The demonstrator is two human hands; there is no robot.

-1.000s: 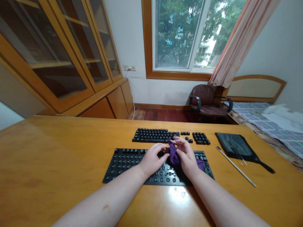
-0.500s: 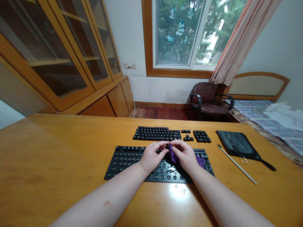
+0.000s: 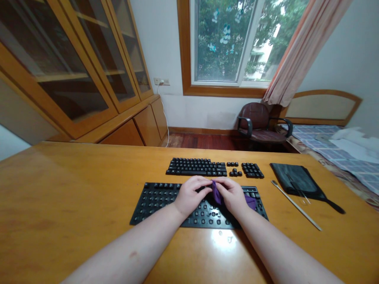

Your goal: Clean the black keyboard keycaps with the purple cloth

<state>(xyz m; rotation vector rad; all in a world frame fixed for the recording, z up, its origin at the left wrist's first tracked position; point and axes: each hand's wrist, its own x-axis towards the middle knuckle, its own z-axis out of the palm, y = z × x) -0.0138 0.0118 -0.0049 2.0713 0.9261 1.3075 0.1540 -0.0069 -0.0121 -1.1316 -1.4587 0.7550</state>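
Over the black keyboard base (image 3: 166, 215), most of whose keycaps are off, my two hands meet at the fingertips. My right hand (image 3: 232, 195) is closed on a purple cloth (image 3: 217, 194); part of the cloth hangs below the fingers and another part shows (image 3: 251, 202) beyond the wrist. My left hand (image 3: 192, 196) is closed in a pinch against the cloth, around a small black keycap that fingers and cloth now hide. Behind the hands, loose black keycaps (image 3: 197, 167) lie in keyboard order on the wooden table (image 3: 74, 197).
Right of the keyboard base lies a thin rod (image 3: 296, 206) with a dark tip. Beyond it is a black pouch (image 3: 299, 179) with a wire tool (image 3: 299, 193) on top. A chair (image 3: 257, 120) stands past the table's far edge.
The small black keycap seen between my fingertips is now covered by fingers and purple cloth. Both hands have shifted only slightly at the fingertips.
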